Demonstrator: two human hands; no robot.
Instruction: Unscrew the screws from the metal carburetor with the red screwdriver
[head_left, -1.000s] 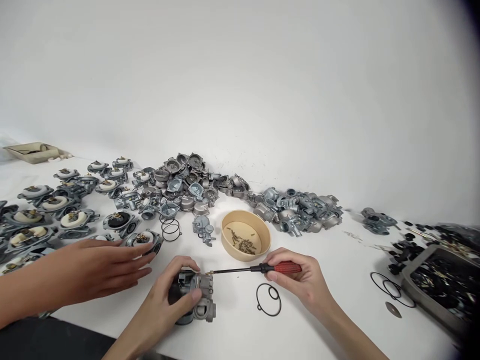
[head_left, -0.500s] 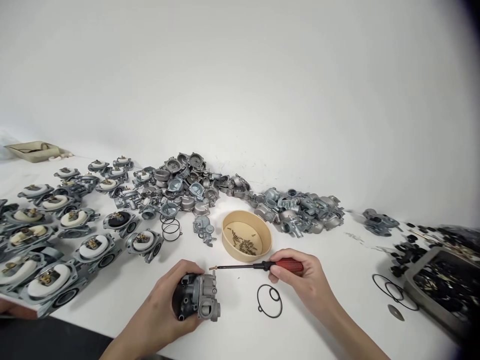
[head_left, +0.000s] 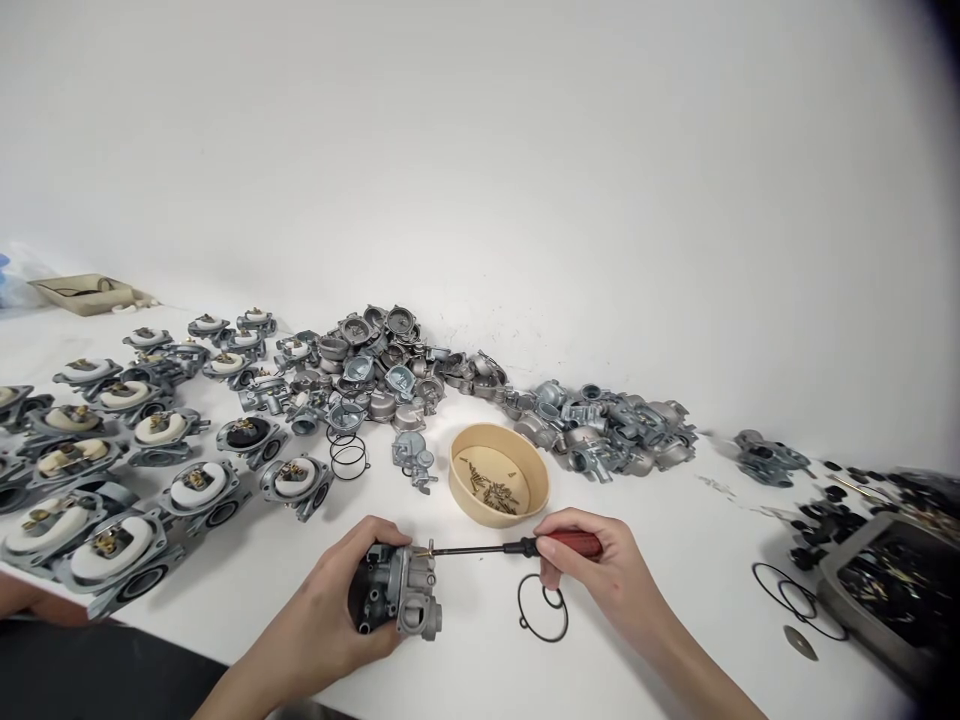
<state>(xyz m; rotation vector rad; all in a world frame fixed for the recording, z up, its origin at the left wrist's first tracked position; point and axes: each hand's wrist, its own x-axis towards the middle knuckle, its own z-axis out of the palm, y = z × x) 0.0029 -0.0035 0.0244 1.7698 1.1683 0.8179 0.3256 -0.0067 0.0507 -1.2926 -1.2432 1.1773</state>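
My left hand (head_left: 334, 600) is wrapped round a grey metal carburetor (head_left: 409, 592), held on its side just over the white table. In my right hand (head_left: 592, 560) is a screwdriver (head_left: 574, 544) with a red handle and a dark shaft, lying level and pointing left. A small brass screw (head_left: 422, 553) sits at its tip, against the upper edge of the carburetor; whether it has entered a hole I cannot tell. Beyond the shaft stands a round tan bowl (head_left: 459, 475) with many small screws (head_left: 499, 495) in it. A black rubber gasket ring (head_left: 541, 640) lies below the right wrist.
Rows of carburetor bodies with white floats (head_left: 201, 487) cover the left side. A heap of metal float bowls (head_left: 375, 360) and more castings (head_left: 615, 425) lie along the wall. At right are a metal tray (head_left: 832, 570) of dark parts and rubber rings (head_left: 795, 600).
The screwdriver tip with the brass screw has moved down and left, from just above the carburetor to its upper edge. The view has shifted slightly.
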